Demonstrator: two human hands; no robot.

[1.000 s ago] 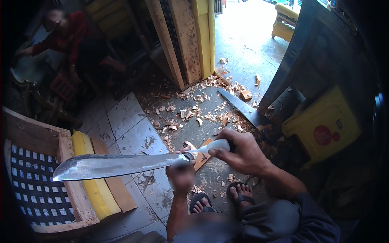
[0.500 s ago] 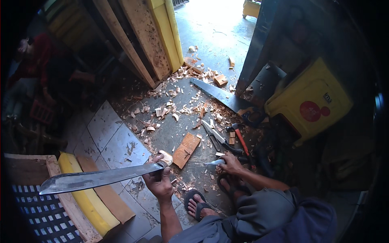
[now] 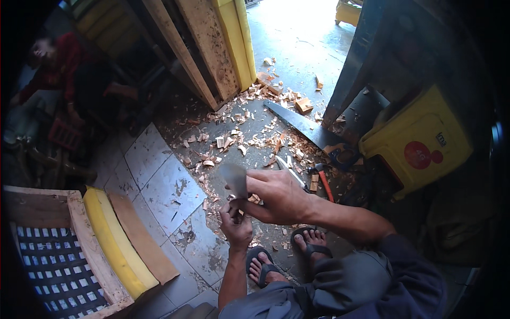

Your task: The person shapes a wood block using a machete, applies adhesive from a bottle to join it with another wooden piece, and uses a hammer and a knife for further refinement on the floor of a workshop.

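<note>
My left hand is closed below the machete, whose blade shows as a blurred, foreshortened grey shape pointing up toward me. Its handle is hidden in the fingers. My right hand reaches across from the right, thumb and fingers bent close beside the blade and just above my left hand. What the right fingers hold, if anything, is hidden. Beyond my right wrist lie a pale-edged tool, partly covered, and a hammer with a red handle.
Wood chips litter the floor. A handsaw lies ahead, near a yellow plastic stool on its side. At left stand a wooden frame with black webbing and a yellow pad. Another person sits at far left.
The machete has swung from pointing left to pointing up toward me. My right hand has moved up and left to meet my left hand; the pale tube it held no longer shows.
</note>
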